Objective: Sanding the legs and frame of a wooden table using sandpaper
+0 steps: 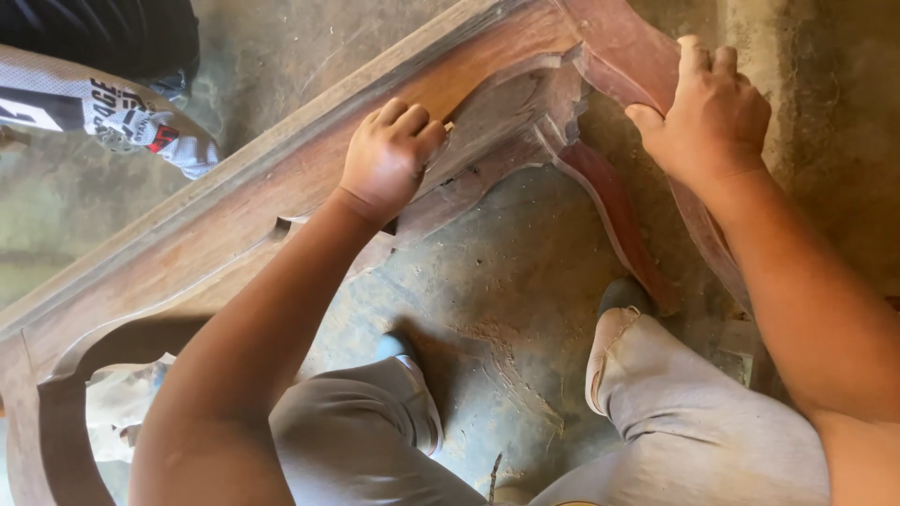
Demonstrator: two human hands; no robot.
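Left hand (386, 159): fingers curled into a fist, knuckles pressed against the carved face of the wooden frame (281, 178). Whether anything is gripped inside the fist cannot be determined. Right hand (708, 112): fingers hooked over the top edge of the frame's curved leg (619, 215), thumb spread along the near side, clamped on the wood. The two hands are well apart, the right at 3 o'clock from the left.

The frame is reddish-brown, dusty, and lies tilted across the view. Its long rail (187, 225) runs from 8 o'clock to 1 o'clock. The carved corner sits between the hands. The leg sweeps down from the right hand toward 6 o'clock. A second curved part (56, 412) shows at the lower left.

Below the hands at 6 o'clock: the person's knees in grey trousers (694, 422) and two shoes (623, 295) standing on the concrete floor (487, 281). Sawdust lies on the floor between the feet.

At 10 o'clock from the left hand, beyond the rail: another person's sleeve (122, 108), white and black with print.
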